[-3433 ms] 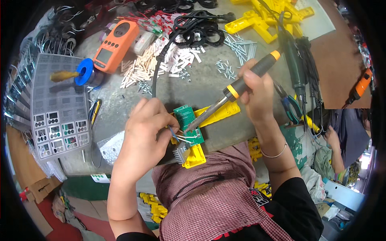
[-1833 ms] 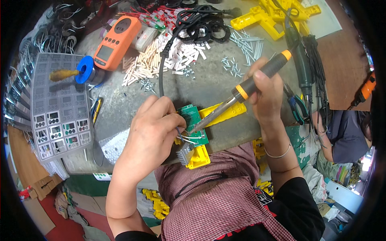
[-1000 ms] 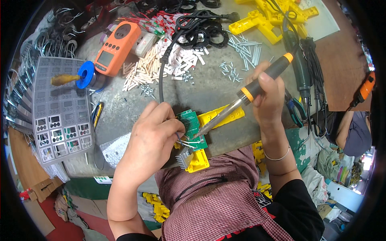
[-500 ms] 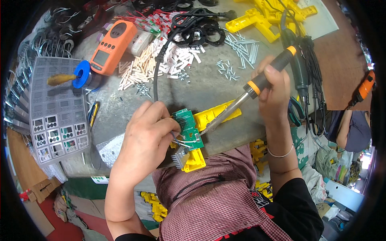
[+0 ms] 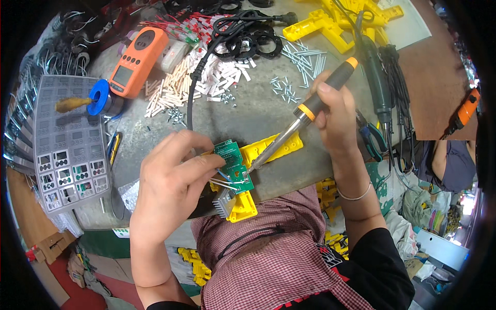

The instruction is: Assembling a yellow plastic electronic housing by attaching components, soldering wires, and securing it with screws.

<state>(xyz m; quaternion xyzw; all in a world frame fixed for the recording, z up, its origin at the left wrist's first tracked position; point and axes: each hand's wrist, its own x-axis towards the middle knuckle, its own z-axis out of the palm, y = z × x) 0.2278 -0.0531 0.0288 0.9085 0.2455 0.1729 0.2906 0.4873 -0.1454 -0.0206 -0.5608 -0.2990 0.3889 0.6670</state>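
Observation:
My right hand [image 5: 335, 111] grips a soldering iron [image 5: 333, 82] by its black and orange handle. The iron's metal tip slants down to the right edge of a green circuit board [image 5: 229, 153]. At the board's left edge is my left hand [image 5: 178, 168], closed, its fingertips on the board. White wires [image 5: 223, 183] and a blue wire reach the lower part of the board below those fingers. Under the board lies a yellow plastic housing [image 5: 274, 149], and a grey finned heat sink [image 5: 222, 203] sits at its lower end.
An orange multimeter [image 5: 137, 62], a blue solder spool [image 5: 102, 98] and a sheet of printed labels [image 5: 72, 150] lie to the left. Screws [image 5: 284, 89], white sleeves [image 5: 227, 77] and black cable [image 5: 240, 23] are at the far side. Pliers [image 5: 369, 137] lie right.
My left fingers have shifted from the wires to the board's left edge, leaving the wires more exposed. The iron's tip stays at the board's right edge. The whole view has moved slightly.

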